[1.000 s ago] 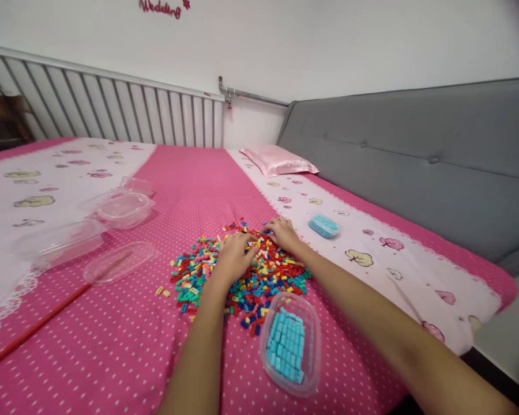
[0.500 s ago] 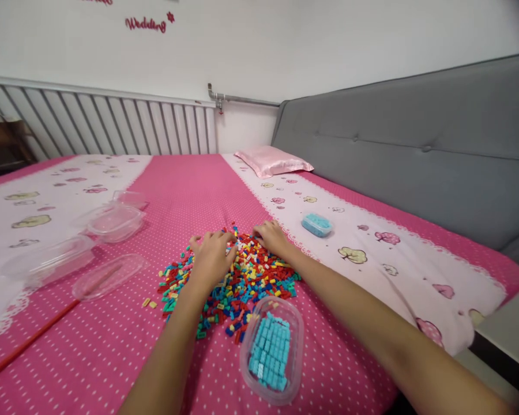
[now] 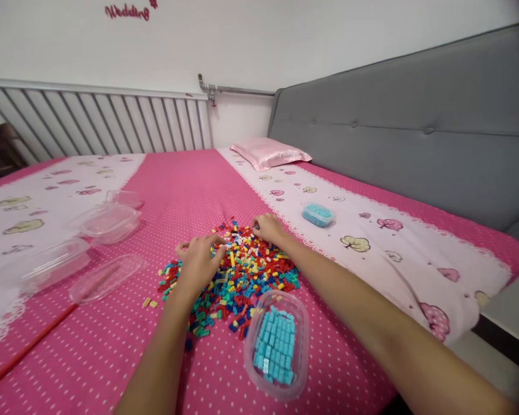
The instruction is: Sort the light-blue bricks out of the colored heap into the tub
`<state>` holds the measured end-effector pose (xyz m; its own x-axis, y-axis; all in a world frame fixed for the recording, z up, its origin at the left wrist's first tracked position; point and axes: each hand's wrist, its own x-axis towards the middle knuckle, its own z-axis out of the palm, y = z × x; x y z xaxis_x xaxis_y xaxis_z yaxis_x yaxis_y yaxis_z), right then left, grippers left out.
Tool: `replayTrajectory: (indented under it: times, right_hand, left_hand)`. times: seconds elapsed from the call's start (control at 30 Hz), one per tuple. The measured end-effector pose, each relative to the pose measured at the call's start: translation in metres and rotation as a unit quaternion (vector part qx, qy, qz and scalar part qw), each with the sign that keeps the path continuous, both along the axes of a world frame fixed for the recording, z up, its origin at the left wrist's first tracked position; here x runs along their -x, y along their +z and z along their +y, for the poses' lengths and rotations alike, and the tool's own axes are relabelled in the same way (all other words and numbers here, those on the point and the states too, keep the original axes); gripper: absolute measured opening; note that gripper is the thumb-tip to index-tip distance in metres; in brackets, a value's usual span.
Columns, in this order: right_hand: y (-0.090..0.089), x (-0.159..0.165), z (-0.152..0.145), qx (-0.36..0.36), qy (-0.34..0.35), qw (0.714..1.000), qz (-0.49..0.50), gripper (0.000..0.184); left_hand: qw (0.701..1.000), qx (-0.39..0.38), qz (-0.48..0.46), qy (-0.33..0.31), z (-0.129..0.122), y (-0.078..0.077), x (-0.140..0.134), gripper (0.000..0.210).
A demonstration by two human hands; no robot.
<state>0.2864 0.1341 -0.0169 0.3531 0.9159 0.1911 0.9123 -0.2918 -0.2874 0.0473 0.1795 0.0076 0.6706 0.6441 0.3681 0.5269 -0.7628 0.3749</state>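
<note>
A heap of small building bricks [image 3: 242, 276] in red, yellow, blue, green and white lies spread on the pink bed cover. Over the heap's left side is my left hand [image 3: 199, 259], its thumb and fingers apart near some white bricks. My right hand [image 3: 268, 227] rests at the far right edge of the heap with its fingers curled in; whatever they hold, if anything, is hidden. Close to me, touching the near edge of the heap, stands an uncovered clear plastic box [image 3: 303, 357]. Light-blue bricks [image 3: 274, 346] are packed in rows inside it.
Right of the heap sits another clear box of light-blue pieces [image 3: 318, 214]. On the left are several clear containers [image 3: 108, 222] and a loose lid [image 3: 108, 279] over the end of a red stick [image 3: 30, 346]. A pink pillow [image 3: 268, 153] lies by the grey headboard [image 3: 393, 109].
My left hand has shifted a little to the left, uncovering more bricks in the middle. My right hand stays at the far right edge. The view has tilted and turned slightly.
</note>
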Motion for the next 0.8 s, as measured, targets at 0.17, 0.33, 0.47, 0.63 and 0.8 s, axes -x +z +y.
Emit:
replayTrajectory:
  times: [0.17, 0.33, 0.47, 0.63, 0.8]
  right_hand:
    - [0.010, -0.010, -0.018, -0.070, 0.006, 0.993, 0.099, 0.037]
    - [0.016, -0.010, -0.053, -0.156, 0.018, 0.962, 0.223, 0.037]
    - [0.011, 0.018, -0.101, -0.187, 0.033, 0.932, 0.307, 0.037]
    - [0.007, 0.053, -0.139, -0.197, 0.041, 0.909, 0.366, 0.033]
    - [0.013, 0.068, -0.145, -0.212, 0.041, 0.896, 0.388, 0.022]
  left_hand:
    - [0.998, 0.016, -0.001, -0.053, -0.009, 0.000, -0.007, 0.020]
    - [0.991, 0.037, -0.023, -0.127, -0.017, -0.001, -0.013, 0.018]
    - [0.978, 0.060, -0.057, -0.189, -0.035, -0.004, -0.021, 0.020]
    - [0.960, 0.078, -0.091, -0.255, -0.060, -0.008, -0.031, 0.018]
    - [0.963, 0.073, -0.117, -0.231, -0.062, -0.010, -0.033, 0.016]
